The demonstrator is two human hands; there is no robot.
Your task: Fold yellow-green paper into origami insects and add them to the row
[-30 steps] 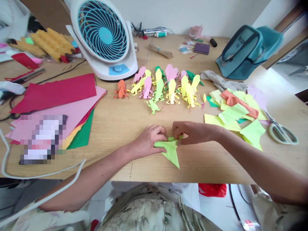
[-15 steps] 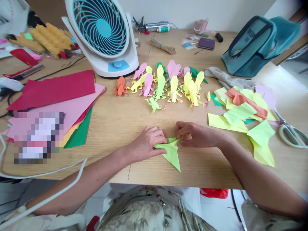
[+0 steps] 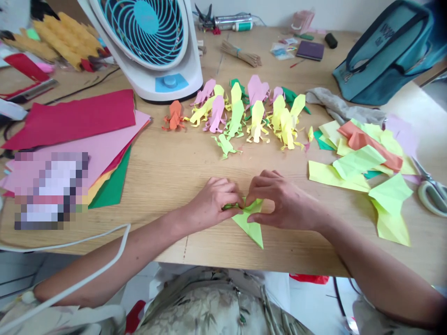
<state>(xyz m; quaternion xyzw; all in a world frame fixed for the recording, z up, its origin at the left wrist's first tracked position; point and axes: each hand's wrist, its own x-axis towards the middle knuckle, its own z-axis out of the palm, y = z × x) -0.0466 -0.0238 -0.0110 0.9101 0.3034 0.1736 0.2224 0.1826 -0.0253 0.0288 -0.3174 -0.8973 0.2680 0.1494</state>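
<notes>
A partly folded sheet of light green origami paper (image 3: 249, 228) lies near the table's front edge, one point toward me. My left hand (image 3: 218, 201) pinches its left side between thumb and fingers. From the right, my right hand (image 3: 275, 200) curls over the paper, its index fingertip at the upper middle beside the left fingertips and its thumb on the right part. Fingers cover much of the upper fold. Beyond the hands stand several folded paper figures (image 3: 257, 118) in yellow, pink, green and orange. A small light green figure (image 3: 225, 145) sits nearest.
Coloured paper sheets (image 3: 80, 116) and a blurred-out device (image 3: 52, 190) lie at left. At right are loose paper scraps (image 3: 391, 193) and scissors (image 3: 432, 190). A fan (image 3: 171, 83), a bundle of sticks (image 3: 240, 53), a grey cloth (image 3: 342, 107) and a teal bag (image 3: 380, 60) stand farther back.
My right hand has moved left over the paper, bringing its index fingertip beside my left fingertips. The left hand still holds the left side. The camera view has shifted slightly.
</notes>
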